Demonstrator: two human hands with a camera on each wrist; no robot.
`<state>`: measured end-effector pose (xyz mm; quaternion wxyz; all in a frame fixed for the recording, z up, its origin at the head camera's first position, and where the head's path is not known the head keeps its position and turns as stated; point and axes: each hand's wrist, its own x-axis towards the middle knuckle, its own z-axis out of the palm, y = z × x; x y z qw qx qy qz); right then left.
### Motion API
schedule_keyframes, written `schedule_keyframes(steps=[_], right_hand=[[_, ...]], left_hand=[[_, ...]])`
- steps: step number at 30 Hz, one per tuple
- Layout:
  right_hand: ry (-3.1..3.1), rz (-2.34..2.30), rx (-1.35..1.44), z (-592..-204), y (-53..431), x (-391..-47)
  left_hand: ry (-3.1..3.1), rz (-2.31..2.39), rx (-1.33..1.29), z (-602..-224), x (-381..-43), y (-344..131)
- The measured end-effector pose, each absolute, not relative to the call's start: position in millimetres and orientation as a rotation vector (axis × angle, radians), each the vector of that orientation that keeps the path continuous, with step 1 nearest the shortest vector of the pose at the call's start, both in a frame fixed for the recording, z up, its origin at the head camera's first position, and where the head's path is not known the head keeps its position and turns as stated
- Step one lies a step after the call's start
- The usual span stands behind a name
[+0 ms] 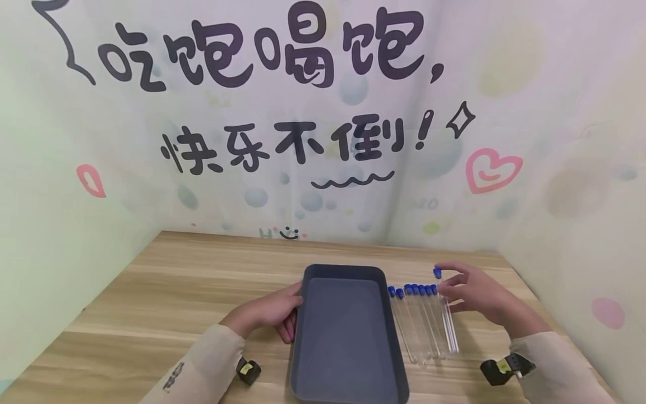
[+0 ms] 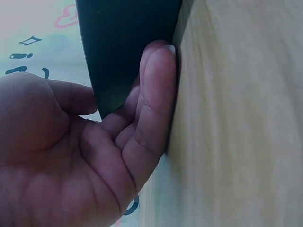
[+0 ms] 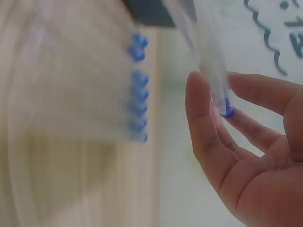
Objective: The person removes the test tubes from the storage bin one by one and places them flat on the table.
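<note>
A dark grey rectangular tray [image 1: 343, 336] lies on the table, its inside bare. My left hand [image 1: 275, 308] holds its left side, thumb up at the rim; in the left wrist view the curled fingers [image 2: 158, 90] lie against the tray's outer wall [image 2: 128, 42], low by the wood. Over at the right, my right hand [image 1: 476, 292] pinches a clear test tube [image 3: 215, 71] near its blue cap [image 1: 437, 272], between thumb and fingertips. That tube is raised, its cap higher than the others. Several blue-capped test tubes [image 1: 424, 325] lie side by side between tray and right hand.
The wood-grain table [image 1: 202, 269] ends at a printed wall sheet [image 1: 282, 207] along the back, with pale walls to both sides. A small black wrist camera [image 1: 497, 372] sits at the right sleeve, another [image 1: 248, 371] at the left.
</note>
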<state>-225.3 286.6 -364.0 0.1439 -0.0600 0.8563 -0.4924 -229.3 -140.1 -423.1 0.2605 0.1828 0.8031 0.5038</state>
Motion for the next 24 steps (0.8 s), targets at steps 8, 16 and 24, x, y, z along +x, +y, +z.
schedule_keyframes(steps=[8, 16, 24], right_hand=[[2.502, -1.359, -0.072, -379, 316, -229], [2.575, -1.249, -0.064, -393, 318, -237], [2.645, -1.114, -0.018, -403, 310, -244]], left_hand=[[2.173, 1.353, 0.505, -422, -229, -140], [2.174, 1.353, 0.495, -420, -228, -140], [2.172, 1.359, 0.491, -422, -229, -139]])
